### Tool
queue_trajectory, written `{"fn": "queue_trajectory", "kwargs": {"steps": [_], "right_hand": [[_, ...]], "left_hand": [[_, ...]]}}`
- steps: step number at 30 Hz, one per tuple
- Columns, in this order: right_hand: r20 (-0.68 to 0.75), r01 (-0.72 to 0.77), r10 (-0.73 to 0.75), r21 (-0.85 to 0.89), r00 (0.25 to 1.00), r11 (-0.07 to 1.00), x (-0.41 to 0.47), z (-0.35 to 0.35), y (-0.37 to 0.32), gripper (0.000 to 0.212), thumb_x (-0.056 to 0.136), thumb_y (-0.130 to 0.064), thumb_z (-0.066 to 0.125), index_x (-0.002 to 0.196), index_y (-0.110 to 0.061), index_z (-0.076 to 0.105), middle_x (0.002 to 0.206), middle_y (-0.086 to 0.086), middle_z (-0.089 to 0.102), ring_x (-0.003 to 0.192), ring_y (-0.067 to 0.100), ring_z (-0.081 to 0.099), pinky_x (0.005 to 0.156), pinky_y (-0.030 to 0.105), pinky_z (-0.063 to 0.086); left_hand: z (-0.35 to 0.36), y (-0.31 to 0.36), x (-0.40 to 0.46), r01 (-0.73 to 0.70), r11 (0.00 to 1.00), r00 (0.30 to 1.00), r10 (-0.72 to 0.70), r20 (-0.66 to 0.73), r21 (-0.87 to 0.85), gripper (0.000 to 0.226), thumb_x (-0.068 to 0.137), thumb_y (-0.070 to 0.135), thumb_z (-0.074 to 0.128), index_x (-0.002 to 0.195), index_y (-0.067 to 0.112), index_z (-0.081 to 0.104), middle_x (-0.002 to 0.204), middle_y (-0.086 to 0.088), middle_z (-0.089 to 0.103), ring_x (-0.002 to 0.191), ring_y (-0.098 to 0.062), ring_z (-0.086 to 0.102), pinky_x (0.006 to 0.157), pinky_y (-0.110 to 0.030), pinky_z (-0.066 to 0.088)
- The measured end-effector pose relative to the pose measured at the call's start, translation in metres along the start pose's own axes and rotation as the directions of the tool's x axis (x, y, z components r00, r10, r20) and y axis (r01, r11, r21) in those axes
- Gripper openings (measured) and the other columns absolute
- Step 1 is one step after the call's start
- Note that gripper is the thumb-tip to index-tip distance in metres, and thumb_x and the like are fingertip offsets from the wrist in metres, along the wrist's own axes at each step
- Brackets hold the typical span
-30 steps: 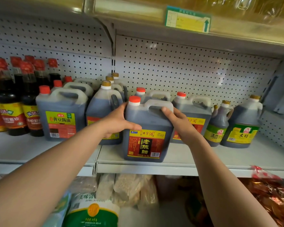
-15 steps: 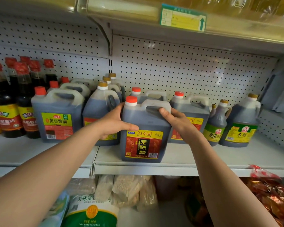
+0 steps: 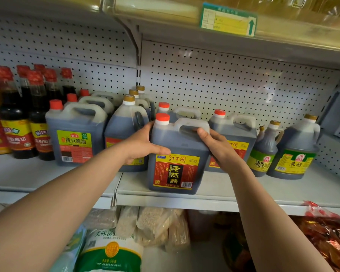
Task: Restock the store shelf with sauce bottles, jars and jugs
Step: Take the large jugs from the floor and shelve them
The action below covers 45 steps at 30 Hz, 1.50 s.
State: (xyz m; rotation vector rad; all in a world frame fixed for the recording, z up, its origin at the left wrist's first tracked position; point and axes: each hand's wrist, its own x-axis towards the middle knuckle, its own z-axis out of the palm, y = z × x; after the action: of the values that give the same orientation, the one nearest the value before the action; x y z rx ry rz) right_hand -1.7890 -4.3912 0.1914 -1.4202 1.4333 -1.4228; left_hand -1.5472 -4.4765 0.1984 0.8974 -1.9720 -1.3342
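dark jug: vinegar jug (image 3: 177,154) with an orange cap stands at the shelf (image 3: 224,195) front edge
left hand (image 3: 143,144): clasps its left side
right hand (image 3: 218,146): curled round its handle end
done: jug on shelf
left: likely pushing it back, releasing

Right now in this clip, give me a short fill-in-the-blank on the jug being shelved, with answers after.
1. The vinegar jug held by both hands has a cap coloured ____.
2. The right hand hooks its fingers into the jug's ____.
3. The left hand lies on the jug's left side, its ____ across the front above the label.
4. The jug's base rests on the ____, near its front edge.

Missing words: red; handle; thumb; shelf
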Motion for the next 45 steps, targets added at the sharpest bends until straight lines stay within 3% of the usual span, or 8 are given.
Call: {"fn": "queue_trajectory", "kwargs": {"steps": [9, 12, 17, 19, 23, 32, 37, 45], "right_hand": [[0.003, -0.032, 0.033, -0.079, 0.999, 0.996, 0.001, -0.002, -0.005, 0.065, 0.074, -0.075, 0.068, 0.123, -0.032, 0.068, 0.118, -0.004, 0.073, 0.11, 0.019, 0.069, 0.102, 0.048, 0.052], [-0.01, 0.034, -0.038, -0.244, 0.999, 0.969, -0.007, 0.0, -0.012, 0.053, 0.085, -0.062, 0.064, 0.128, -0.03, 0.06, 0.12, -0.009, 0.07, 0.109, 0.01, 0.067, 0.099, 0.041, 0.055], [0.181, 0.083, -0.044, -0.211, 0.982, 0.974, -0.017, -0.006, 0.004, 0.098, 0.067, -0.036, 0.088, 0.147, -0.026, 0.032, 0.134, 0.0, 0.058, 0.121, 0.014, 0.06, 0.094, 0.037, 0.057], [0.178, 0.094, -0.049, -0.255, 0.983, 0.962, -0.013, -0.008, 0.008, 0.1, 0.069, -0.019, 0.091, 0.147, -0.027, 0.029, 0.133, 0.001, 0.056, 0.123, 0.019, 0.058, 0.093, 0.04, 0.058], [0.171, 0.122, -0.085, -0.223, 0.982, 0.967, -0.005, -0.009, 0.008, 0.094, 0.07, -0.001, 0.088, 0.143, -0.019, 0.031, 0.13, 0.003, 0.056, 0.121, 0.017, 0.057, 0.085, 0.028, 0.057], [0.177, 0.029, -0.02, -0.049, 0.984, 0.998, 0.002, -0.015, 0.02, 0.103, 0.055, -0.016, 0.097, 0.14, -0.022, 0.04, 0.137, 0.012, 0.055, 0.123, 0.027, 0.061, 0.093, 0.047, 0.057], [0.18, 0.011, -0.006, -0.027, 0.984, 1.0, 0.004, -0.016, 0.02, 0.093, 0.061, -0.003, 0.09, 0.139, -0.018, 0.041, 0.136, 0.014, 0.057, 0.12, 0.027, 0.063, 0.091, 0.043, 0.058], [0.185, -0.005, 0.011, -0.034, 0.983, 0.999, -0.001, -0.011, 0.015, 0.103, 0.053, -0.025, 0.099, 0.138, -0.024, 0.041, 0.137, 0.012, 0.055, 0.121, 0.028, 0.062, 0.091, 0.044, 0.058]], "left_hand": [[0.003, 0.006, -0.004, 0.007, 1.0, 1.0, -0.007, -0.012, 0.029, 0.099, 0.07, 0.009, 0.086, 0.148, 0.032, 0.03, 0.121, 0.01, 0.061, 0.111, -0.011, 0.06, 0.096, -0.037, 0.052], [0.002, 0.01, -0.006, 0.009, 0.992, 0.999, -0.003, -0.048, 0.125, 0.1, 0.067, 0.016, 0.09, 0.147, 0.03, 0.032, 0.134, 0.005, 0.059, 0.116, -0.014, 0.059, 0.099, -0.038, 0.05], [0.003, 0.01, -0.008, 0.012, 0.942, 0.986, 0.044, -0.159, 0.336, 0.106, 0.058, 0.038, 0.093, 0.145, 0.032, 0.033, 0.137, 0.008, 0.056, 0.123, -0.017, 0.055, 0.104, -0.042, 0.047], [0.004, 0.009, -0.008, 0.005, 0.936, 0.984, 0.058, -0.17, 0.353, 0.107, 0.058, 0.039, 0.093, 0.145, 0.033, 0.032, 0.138, 0.007, 0.056, 0.124, -0.018, 0.054, 0.104, -0.043, 0.047], [0.004, 0.01, -0.008, 0.009, 0.928, 0.983, 0.059, -0.171, 0.374, 0.109, 0.058, 0.04, 0.093, 0.146, 0.032, 0.03, 0.139, 0.006, 0.055, 0.125, -0.019, 0.054, 0.104, -0.044, 0.047], [0.005, 0.007, -0.006, -0.008, 0.927, 0.984, 0.075, -0.164, 0.375, 0.106, 0.063, 0.037, 0.091, 0.149, 0.032, 0.028, 0.142, 0.004, 0.054, 0.126, -0.021, 0.054, 0.103, -0.046, 0.047], [0.005, 0.006, -0.005, -0.012, 0.924, 0.982, 0.082, -0.168, 0.381, 0.106, 0.064, 0.038, 0.09, 0.149, 0.033, 0.027, 0.142, 0.003, 0.053, 0.126, -0.022, 0.053, 0.103, -0.045, 0.047], [0.006, 0.01, -0.007, 0.0, 0.92, 0.985, 0.068, -0.159, 0.391, 0.106, 0.068, 0.036, 0.089, 0.151, 0.032, 0.023, 0.144, 0.002, 0.051, 0.128, -0.023, 0.052, 0.103, -0.042, 0.047]]}}
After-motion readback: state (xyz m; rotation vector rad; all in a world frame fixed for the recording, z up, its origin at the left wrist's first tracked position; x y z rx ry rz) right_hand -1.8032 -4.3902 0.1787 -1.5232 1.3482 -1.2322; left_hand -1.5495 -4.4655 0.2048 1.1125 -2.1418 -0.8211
